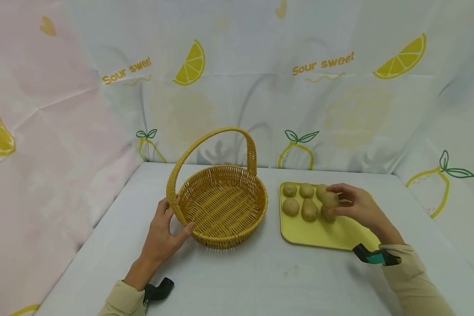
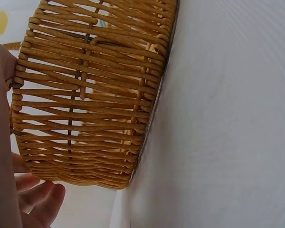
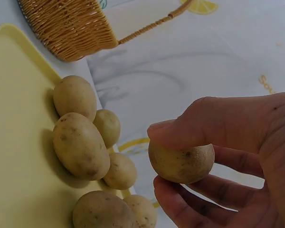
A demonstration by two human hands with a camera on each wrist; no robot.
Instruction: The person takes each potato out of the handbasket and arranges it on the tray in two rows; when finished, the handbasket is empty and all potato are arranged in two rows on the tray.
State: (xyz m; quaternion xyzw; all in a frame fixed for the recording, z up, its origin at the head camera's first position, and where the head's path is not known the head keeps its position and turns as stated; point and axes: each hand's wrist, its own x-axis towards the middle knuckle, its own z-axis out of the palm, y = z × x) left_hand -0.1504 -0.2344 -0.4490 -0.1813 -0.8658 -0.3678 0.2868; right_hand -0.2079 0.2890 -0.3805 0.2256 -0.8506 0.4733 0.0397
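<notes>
A round yellow-brown wicker basket (image 1: 221, 210) with a tall arched handle (image 1: 209, 136) stands on the table, and nothing lies in it. My left hand (image 1: 163, 237) holds its near left side at the rim, thumb on the rim and fingers around the outer wall by the handle's foot. In my right hand (image 1: 361, 208) a potato (image 3: 180, 164) is pinched between thumb and fingers, raised above the yellow tray (image 1: 312, 235). Several more potatoes (image 1: 310, 210) lie in two rows on the tray; the hand and held potato partly cover those at the right.
A white cloth (image 1: 260, 281) covers the table, and the tray lies to the right of the basket. Behind and at both sides hang curtains (image 1: 237, 96) printed with lemons. A dark wrist camera mount (image 1: 159, 289) sticks out from the left sleeve, another (image 1: 373, 256) from the right.
</notes>
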